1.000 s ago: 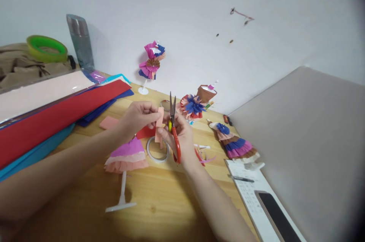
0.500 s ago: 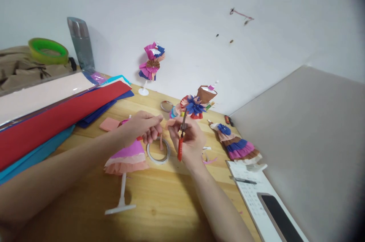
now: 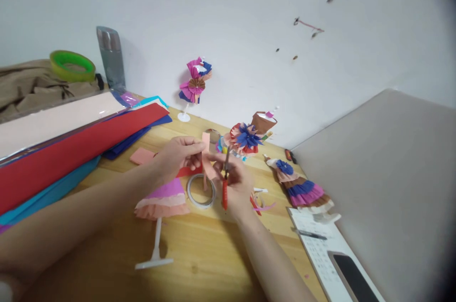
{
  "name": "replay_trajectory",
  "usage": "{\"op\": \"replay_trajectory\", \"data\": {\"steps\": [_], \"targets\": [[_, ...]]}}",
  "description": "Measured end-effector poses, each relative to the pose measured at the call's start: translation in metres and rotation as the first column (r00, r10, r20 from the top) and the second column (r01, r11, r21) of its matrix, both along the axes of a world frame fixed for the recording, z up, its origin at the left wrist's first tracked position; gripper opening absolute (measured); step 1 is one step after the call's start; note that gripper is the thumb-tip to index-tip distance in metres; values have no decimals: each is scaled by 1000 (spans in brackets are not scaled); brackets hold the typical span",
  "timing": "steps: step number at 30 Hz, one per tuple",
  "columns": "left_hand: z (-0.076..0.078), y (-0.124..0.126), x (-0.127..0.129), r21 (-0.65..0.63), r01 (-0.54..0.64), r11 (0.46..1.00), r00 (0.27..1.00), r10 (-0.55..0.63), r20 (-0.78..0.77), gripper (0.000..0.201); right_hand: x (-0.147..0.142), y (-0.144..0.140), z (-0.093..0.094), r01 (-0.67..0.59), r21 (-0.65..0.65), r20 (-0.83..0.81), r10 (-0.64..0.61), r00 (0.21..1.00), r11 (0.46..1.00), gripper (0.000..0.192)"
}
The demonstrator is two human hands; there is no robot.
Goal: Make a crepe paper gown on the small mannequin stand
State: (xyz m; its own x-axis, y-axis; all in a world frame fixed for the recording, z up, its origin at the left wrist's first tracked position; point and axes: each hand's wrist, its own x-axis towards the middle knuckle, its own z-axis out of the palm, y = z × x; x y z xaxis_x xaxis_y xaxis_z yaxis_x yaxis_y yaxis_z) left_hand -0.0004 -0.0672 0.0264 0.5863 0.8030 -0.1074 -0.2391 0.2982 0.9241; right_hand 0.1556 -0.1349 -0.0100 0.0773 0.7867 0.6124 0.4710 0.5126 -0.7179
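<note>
Nearest on the wooden table (image 3: 199, 250) stands a paper dress (image 3: 163, 201) in pink and peach on a white stand (image 3: 155, 253), just under the left forearm. Behind it a tape ring (image 3: 201, 191) lies flat on the wood, directly below the two hands. The left hand (image 3: 177, 155) pinches a small pink paper strip (image 3: 205, 142) between thumb and fingertips and holds it upright above the tape ring. The right hand (image 3: 233, 179) is closed around the red-handled scissors (image 3: 225, 179), whose blades point up beside the strip; whether they touch the paper is unclear. To the right, at the table edge, a phone (image 3: 351, 277) lies on a white printed sheet (image 3: 313, 245) with a pen (image 3: 308, 233) across it. Another paper dress (image 3: 301, 188), striped in blue, brown and pink, lies beyond that sheet. On the left, large paper sheets (image 3: 71, 143) in red, blue and pale pink lie stacked. Farther back stand a paper flower (image 3: 244, 138), a paper figure (image 3: 195, 84) on a stand, a grey bottle (image 3: 111, 59) and a green tape roll (image 3: 72, 65) against the white wall.
</note>
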Motion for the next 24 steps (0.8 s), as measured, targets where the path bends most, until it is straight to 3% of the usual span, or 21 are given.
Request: {"op": "replay_trajectory", "data": {"steps": [2,5,11,17,24], "targets": [[2,1,-1,82,-64,995,998,66,-21,27,-4,3,0,18,-77,-161,-30,986,997,17],[3,1,-1,160,-148,976,988,154,-25,25,-8,7,1,-78,-143,-290,33,956,987,27],[4,1,0,181,-206,962,978,208,8,24,-14,4,-3,-257,-272,-249,191,950,927,42],[7,3,-4,237,-276,932,955,294,-43,26,-18,0,-4,-187,-318,-164,141,976,930,38],[12,5,-7,320,-353,879,918,392,-64,22,-13,-3,-5,-217,-346,-58,210,976,913,46]]}}
